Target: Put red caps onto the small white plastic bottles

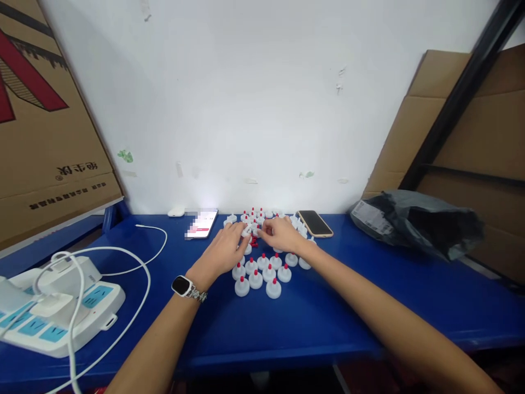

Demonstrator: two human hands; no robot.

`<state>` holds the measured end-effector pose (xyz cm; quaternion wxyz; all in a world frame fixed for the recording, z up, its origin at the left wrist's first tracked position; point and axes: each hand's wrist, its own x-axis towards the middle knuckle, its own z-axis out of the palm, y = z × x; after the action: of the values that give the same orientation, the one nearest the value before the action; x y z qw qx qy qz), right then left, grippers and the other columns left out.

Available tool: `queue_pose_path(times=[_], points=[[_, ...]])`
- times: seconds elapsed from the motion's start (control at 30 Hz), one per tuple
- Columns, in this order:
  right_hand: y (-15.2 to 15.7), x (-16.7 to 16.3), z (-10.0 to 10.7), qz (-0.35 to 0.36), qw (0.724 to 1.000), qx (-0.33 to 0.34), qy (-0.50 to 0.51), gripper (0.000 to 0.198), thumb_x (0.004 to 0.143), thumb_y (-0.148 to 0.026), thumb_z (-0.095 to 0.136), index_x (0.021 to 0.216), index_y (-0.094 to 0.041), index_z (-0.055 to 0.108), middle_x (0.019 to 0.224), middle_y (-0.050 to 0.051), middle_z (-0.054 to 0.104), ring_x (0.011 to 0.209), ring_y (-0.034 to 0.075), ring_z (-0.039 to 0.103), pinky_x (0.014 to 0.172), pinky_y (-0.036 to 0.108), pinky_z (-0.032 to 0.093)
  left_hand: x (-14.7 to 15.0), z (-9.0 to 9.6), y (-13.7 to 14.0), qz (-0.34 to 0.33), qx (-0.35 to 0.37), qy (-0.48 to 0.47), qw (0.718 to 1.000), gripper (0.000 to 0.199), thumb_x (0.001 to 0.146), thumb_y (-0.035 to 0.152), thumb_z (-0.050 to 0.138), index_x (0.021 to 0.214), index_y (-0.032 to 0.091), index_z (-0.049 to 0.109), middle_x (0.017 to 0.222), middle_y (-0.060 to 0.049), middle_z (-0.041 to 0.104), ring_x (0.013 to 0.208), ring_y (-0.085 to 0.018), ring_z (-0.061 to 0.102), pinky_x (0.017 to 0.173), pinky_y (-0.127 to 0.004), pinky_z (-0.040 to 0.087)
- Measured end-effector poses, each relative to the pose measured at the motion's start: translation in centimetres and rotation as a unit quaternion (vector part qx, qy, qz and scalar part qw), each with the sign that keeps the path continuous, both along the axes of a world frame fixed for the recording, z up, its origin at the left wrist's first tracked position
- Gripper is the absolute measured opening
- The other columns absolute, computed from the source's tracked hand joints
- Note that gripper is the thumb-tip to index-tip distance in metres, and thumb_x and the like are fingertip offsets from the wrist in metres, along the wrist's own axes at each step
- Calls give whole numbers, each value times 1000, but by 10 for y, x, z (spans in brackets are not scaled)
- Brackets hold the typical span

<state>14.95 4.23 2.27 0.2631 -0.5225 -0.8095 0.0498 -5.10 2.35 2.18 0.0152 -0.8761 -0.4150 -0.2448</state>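
Observation:
My left hand (pixel 223 249) is closed around a white nozzle cap (pixel 247 231), held between thumb and fingers just above the table. Facing it, my right hand (pixel 281 234) pinches close to that cap's end. A bit of red shows at the right fingertips, but what they grip is mostly hidden. Loose small red tips (pixel 254 241) lie below and between the hands. In front stand several white caps with red tips (pixel 273 288), upright in uneven rows. More white caps, some without red tips (pixel 291 259), surround my right wrist and the area behind both hands.
On the blue table (pixel 328 306), a lit phone (pixel 205 223) lies left and a dark-screened phone (pixel 315 223) right. A white power strip (pixel 61 328) with looping cables (pixel 150 279) occupies the left. A grey plastic bag (pixel 414 219) and cardboard (pixel 426 115) are at right.

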Motion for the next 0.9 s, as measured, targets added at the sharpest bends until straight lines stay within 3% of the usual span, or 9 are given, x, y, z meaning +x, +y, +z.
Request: queue_pose_path(times=[0.1,0.2,0.4,0.47,0.57,0.63,0.7,0.8,0.9], points=[[7,-3,-6,11,993,-5,-116,29,84,-42,57,67,-18,61,66,4,65,77,22,59,91,41,29,1,2,-1,-5,-4,9,1000,26,98,32,32,105,18,52,97,-10,59,94,-25,52,82,-41,45],[11,-9,-9,26,984,-6,-177,22,83,-37,56,71,-19,62,69,7,67,82,25,60,92,44,28,3,3,-3,-8,-5,7,1000,24,97,32,33,103,18,52,96,-9,58,93,-25,51,83,-41,45],[10,-3,-9,46,977,-14,-208,25,83,-30,51,62,-17,55,60,6,62,66,21,59,91,45,31,4,3,-5,-7,-11,13,1000,26,98,33,31,101,18,52,94,-9,58,93,-25,50,82,-41,45],[10,-1,-6,46,988,-8,-151,24,82,-28,51,61,-18,52,59,4,61,65,19,57,91,44,32,4,4,-5,-11,-11,13,1000,27,98,33,31,103,18,52,98,-10,58,94,-26,50,83,-42,44],[10,-3,-3,21,996,-35,74,21,83,-29,48,65,-18,50,60,0,58,60,15,53,79,35,39,6,4,-5,-11,-13,12,1000,28,98,33,30,107,18,51,101,-10,59,96,-26,50,84,-42,44],[9,-8,-3,5,965,-72,251,22,85,-33,45,68,-19,50,58,-2,54,55,13,50,65,28,40,8,4,-6,-9,-11,15,1000,28,99,35,30,107,18,51,97,-9,59,94,-26,50,82,-41,44],[8,-14,-5,16,926,-89,366,23,85,-38,46,71,-19,50,56,-4,51,53,12,47,57,26,39,10,4,-8,-8,-6,18,1000,28,99,36,30,103,18,50,94,-9,58,91,-25,50,79,-40,44],[4,-23,-10,60,903,-88,416,23,84,-40,51,74,-19,52,57,-4,50,54,11,47,56,24,39,12,3,-10,-4,-3,13,1000,26,99,36,30,99,19,50,90,-7,57,89,-25,50,77,-39,43],[-3,-27,-12,64,908,-66,408,21,84,-39,52,76,-20,53,61,-4,52,56,11,48,57,24,40,13,3,-11,0,0,6,1000,24,99,35,30,99,20,49,90,-7,57,89,-25,50,76,-39,42]])
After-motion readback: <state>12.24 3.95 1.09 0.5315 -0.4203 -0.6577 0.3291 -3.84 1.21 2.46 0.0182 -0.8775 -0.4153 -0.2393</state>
